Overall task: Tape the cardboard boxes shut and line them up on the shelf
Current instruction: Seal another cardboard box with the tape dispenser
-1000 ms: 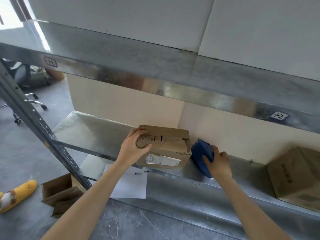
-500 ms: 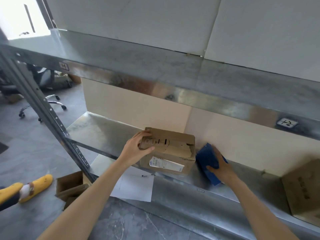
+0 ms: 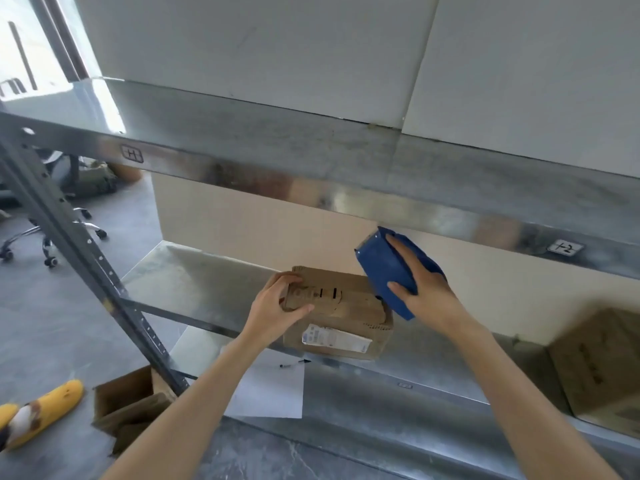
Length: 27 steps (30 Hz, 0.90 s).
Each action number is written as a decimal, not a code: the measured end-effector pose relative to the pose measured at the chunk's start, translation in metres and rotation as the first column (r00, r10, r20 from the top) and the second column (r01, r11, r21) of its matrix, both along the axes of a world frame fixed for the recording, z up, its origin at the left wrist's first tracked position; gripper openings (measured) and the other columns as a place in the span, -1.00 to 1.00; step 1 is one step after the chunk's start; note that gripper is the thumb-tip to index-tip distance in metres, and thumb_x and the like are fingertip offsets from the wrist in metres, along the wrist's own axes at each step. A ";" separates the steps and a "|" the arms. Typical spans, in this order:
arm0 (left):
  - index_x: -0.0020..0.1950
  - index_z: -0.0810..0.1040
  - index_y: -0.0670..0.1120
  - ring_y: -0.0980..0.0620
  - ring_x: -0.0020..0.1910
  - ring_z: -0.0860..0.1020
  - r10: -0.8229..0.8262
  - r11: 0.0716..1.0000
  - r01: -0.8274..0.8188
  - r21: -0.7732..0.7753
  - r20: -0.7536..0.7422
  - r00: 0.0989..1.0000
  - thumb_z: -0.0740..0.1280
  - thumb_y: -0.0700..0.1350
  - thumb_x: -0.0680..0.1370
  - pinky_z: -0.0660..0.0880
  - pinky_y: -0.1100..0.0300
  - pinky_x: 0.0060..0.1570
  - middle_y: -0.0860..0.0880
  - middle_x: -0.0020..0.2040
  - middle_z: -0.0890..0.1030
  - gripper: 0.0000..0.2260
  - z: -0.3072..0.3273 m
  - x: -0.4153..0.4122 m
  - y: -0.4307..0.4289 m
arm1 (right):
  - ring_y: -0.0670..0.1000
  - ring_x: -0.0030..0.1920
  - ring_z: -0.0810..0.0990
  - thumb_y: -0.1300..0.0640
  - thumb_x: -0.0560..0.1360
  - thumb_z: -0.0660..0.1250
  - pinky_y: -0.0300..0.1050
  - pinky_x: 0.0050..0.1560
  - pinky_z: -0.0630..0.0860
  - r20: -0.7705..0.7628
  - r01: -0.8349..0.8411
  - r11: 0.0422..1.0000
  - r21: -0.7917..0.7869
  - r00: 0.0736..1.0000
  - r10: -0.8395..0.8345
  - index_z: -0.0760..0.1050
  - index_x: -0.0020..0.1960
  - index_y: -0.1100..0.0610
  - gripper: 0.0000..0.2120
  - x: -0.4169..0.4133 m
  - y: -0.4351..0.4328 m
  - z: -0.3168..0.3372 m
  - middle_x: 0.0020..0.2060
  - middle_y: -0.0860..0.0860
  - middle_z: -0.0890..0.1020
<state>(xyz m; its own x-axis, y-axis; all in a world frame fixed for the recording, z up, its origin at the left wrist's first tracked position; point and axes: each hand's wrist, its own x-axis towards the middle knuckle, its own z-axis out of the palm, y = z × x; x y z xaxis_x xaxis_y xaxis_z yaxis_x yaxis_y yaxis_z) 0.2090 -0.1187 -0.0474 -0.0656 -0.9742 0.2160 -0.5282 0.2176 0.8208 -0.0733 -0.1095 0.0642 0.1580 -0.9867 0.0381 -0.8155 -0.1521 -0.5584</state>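
Observation:
A small worn cardboard box with a white label on its front stands on the lower metal shelf. My left hand grips the box's top left corner and presses the flap down. A blue tape dispenser is held in my right hand, lifted above the box's right end and tilted. A second, larger cardboard box stands on the same shelf at the far right, blurred and partly cut off by the frame edge.
The upper shelf beam runs just above the hands. A slanted steel upright stands on the left. On the floor lie an open cardboard box, a white paper sheet and yellow slippers. An office chair base is far left.
My right hand has lifted the blue tape dispenser from the shelf beside the box up above the box's right end. My left hand has kept its hold on the box.

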 end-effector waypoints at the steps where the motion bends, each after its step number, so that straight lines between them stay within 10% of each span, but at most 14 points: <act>1: 0.20 0.49 0.15 0.24 0.17 0.49 -0.006 1.000 0.006 0.016 -0.010 1.000 0.51 0.08 0.42 0.51 0.15 0.21 0.30 0.17 0.48 -0.61 -0.002 0.001 -0.001 | 0.08 -0.18 0.61 0.03 0.63 0.20 0.11 -0.16 0.61 -0.067 -0.023 1.000 -0.005 0.998 0.023 -0.14 0.49 -0.40 -0.32 0.016 0.000 0.006 0.08 0.02 0.57; 5: 0.21 0.53 0.07 0.17 0.18 0.53 -0.023 0.997 0.029 0.074 -0.084 0.996 0.43 0.04 0.38 0.54 0.02 0.23 0.24 0.17 0.52 -0.60 -0.003 0.006 -0.005 | 0.07 -0.40 0.56 -0.01 0.65 0.13 0.04 -0.33 0.55 -0.212 -0.122 0.990 -0.066 0.972 0.105 -0.10 0.50 -0.33 -0.43 0.072 -0.003 0.015 -0.33 0.05 0.58; 19: 0.18 0.38 0.04 0.10 0.12 0.56 0.025 0.987 0.012 0.160 -0.230 0.973 0.50 0.10 0.28 0.57 0.00 0.12 0.07 0.14 0.57 -0.45 -0.013 0.012 -0.007 | 0.17 -0.21 0.60 0.07 0.59 0.26 0.12 -0.18 0.58 -0.162 -0.195 0.971 0.140 0.963 0.217 0.10 0.31 -0.38 -0.49 0.109 -0.022 -0.024 -0.06 0.21 0.61; 27: 0.22 0.45 -0.02 0.09 0.11 0.54 0.004 0.994 0.014 0.111 -0.165 0.986 0.53 -0.04 0.38 0.53 0.02 0.15 0.05 0.13 0.56 -0.54 -0.009 0.011 -0.009 | -0.12 -0.48 0.38 -0.20 0.60 0.17 -0.23 -0.49 0.33 -0.361 -0.072 0.987 -0.144 0.933 0.016 0.21 0.42 -0.23 -0.59 0.115 -0.014 -0.034 -0.33 -0.05 0.51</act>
